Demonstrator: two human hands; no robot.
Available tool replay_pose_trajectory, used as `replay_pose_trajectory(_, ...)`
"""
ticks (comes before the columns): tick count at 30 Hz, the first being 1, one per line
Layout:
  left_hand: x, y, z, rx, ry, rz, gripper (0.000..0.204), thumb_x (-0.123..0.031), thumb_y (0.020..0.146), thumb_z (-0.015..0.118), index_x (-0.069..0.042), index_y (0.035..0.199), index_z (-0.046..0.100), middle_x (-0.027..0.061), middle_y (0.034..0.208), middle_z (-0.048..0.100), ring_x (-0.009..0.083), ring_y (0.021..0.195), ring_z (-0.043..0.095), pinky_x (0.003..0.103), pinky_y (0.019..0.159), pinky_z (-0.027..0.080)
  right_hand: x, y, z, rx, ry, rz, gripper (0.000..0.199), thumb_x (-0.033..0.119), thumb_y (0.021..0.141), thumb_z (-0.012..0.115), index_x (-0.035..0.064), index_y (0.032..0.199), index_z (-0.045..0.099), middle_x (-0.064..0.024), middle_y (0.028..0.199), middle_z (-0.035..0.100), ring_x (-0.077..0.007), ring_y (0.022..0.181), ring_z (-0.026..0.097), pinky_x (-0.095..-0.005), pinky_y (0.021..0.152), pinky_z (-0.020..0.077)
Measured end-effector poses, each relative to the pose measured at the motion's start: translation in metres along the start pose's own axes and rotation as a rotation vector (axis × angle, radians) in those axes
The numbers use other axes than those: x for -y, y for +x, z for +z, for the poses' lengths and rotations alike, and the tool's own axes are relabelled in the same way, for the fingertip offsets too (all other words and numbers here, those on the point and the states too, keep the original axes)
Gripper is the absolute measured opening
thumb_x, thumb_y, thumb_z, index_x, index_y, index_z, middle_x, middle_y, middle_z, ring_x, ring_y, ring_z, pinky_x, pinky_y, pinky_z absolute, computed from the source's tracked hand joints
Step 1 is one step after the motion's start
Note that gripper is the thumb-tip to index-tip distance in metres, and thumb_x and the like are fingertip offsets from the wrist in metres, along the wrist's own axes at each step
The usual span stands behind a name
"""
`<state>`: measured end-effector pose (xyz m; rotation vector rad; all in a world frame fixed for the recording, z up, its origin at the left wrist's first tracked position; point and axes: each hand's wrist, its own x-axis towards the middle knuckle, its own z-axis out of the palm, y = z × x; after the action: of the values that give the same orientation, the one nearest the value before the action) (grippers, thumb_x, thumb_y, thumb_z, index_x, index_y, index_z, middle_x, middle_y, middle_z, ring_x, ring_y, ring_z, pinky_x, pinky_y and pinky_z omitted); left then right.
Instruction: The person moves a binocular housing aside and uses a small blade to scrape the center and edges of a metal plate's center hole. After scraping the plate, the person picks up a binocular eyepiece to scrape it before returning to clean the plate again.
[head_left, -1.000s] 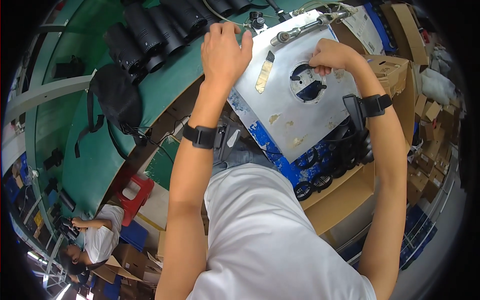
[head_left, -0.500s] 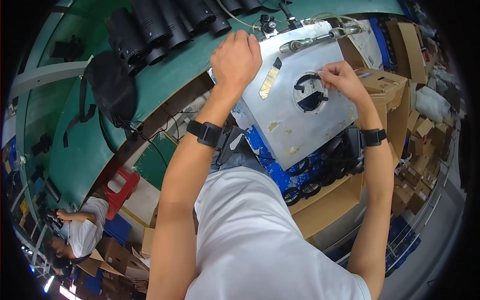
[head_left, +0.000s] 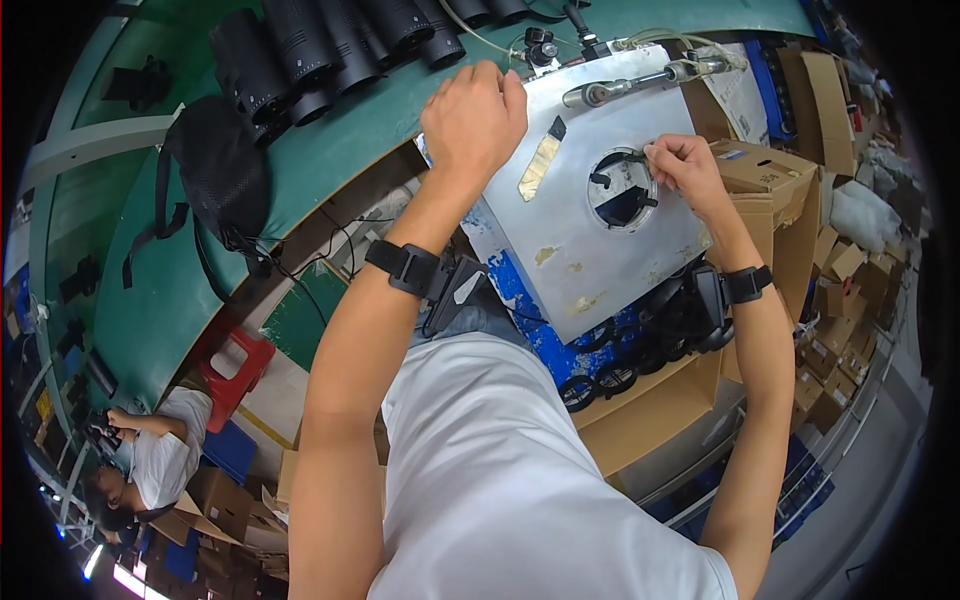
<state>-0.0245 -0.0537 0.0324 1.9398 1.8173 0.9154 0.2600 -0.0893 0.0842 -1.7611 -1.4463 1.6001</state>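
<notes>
Silver and scratched, the metal plate (head_left: 590,225) lies tilted on the green table (head_left: 330,140), and both hands are on it; the left hand (head_left: 472,112) sits on the plate's upper left edge, curled into a loose fist with the fingers folded down over the rim, so it looks like it is gripping that edge; a black wrist strap (head_left: 402,268) wraps the arm below that hand. The right hand (head_left: 688,168) rests at the right side of the round hole (head_left: 622,188) in the plate; its fingers are bunched close together and pinch something small at the hole's rim, too tiny to tell what; inside the hole, just left of those fingers, a dark part shows. A strip of yellow tape (head_left: 537,166) is stuck to the plate between the two hands; just above the right hand a shiny metal rod (head_left: 625,85) with hoses lies along the plate's top edge. Up and left of the left hand, black tubes (head_left: 320,40) lie in a row on the table; a black bag (head_left: 215,170) sits farther left. Below the right wrist, black rings (head_left: 600,380) fill a cardboard box (head_left: 650,420); more brown boxes (head_left: 790,190) stand right of that hand. Far down on the left, another person (head_left: 150,455) sits near a red stool (head_left: 235,365).
</notes>
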Motion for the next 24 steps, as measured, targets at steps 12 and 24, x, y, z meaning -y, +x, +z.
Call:
replay_pose_trajectory(12,0.001,0.0,0.0,-0.037,0.012,0.006,0.025,-0.025,0.086,0.059,-0.003,0.073,0.06,0.0137,0.073,0.065,0.0339,0.069,0.065,0.046,0.062,0.052,-0.012,0.005,-0.012,-0.11,0.273,-0.13,0.031,0.017,0.097,0.052,0.0077,0.067,0.052,0.0005,0.066,0.048,-0.0065,0.059,0.038,-0.021,0.054,0.0276)
replay_pose_trajectory(24,0.001,0.001,0.002,-0.018,0.02,0.026,0.024,-0.024,0.084,0.061,-0.003,0.072,0.061,0.013,0.072,0.064,0.0329,0.068,0.065,0.045,0.062,0.052,0.03,-0.008,0.007,-0.135,-0.406,-0.084,0.047,0.032,0.097,0.059,0.0014,0.061,0.056,0.0011,0.057,0.052,-0.0047,0.055,0.043,-0.0228,0.051,0.0321)
